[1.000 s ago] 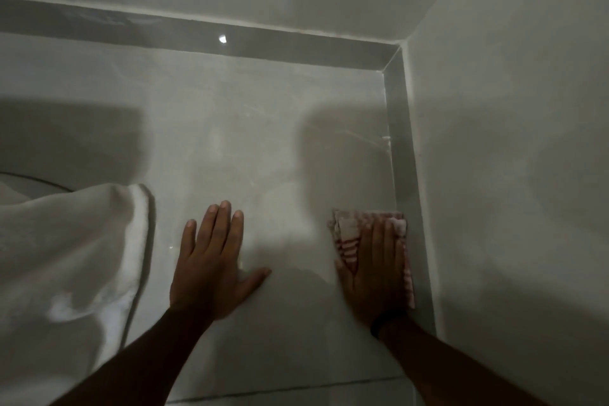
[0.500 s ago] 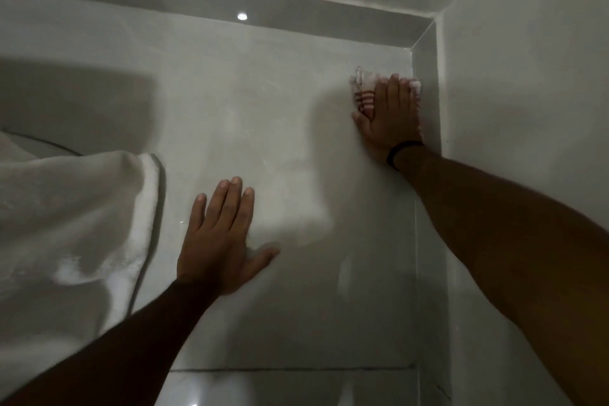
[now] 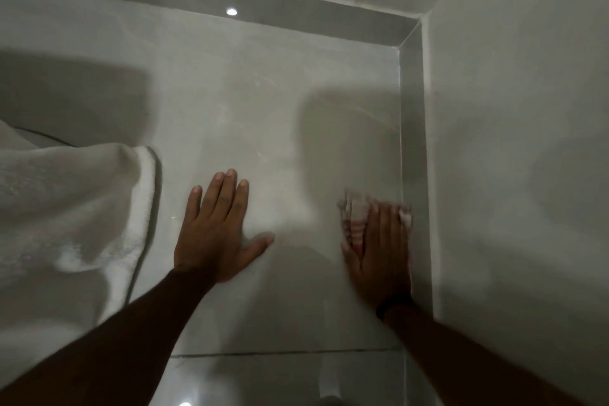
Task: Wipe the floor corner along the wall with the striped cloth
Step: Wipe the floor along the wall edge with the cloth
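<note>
Striped cloth (image 3: pixel 354 226) lies under flat right hand (image 3: pixel 382 257) by the wall (image 3: pixel 510 142); left hand (image 3: pixel 214 241) flat on floor (image 3: pixel 263 92).

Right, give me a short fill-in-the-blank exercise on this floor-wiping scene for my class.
The red-and-white striped cloth lies under the person's ___.
The left hand rests flat on the glossy grey floor tile, holding ___.
The fluffy white fabric lies to that hand's ___.
Missing: right hand; nothing; left.

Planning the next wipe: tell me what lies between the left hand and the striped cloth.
Only bare floor tile separates the left hand from the striped cloth, seen in the head view.
</note>
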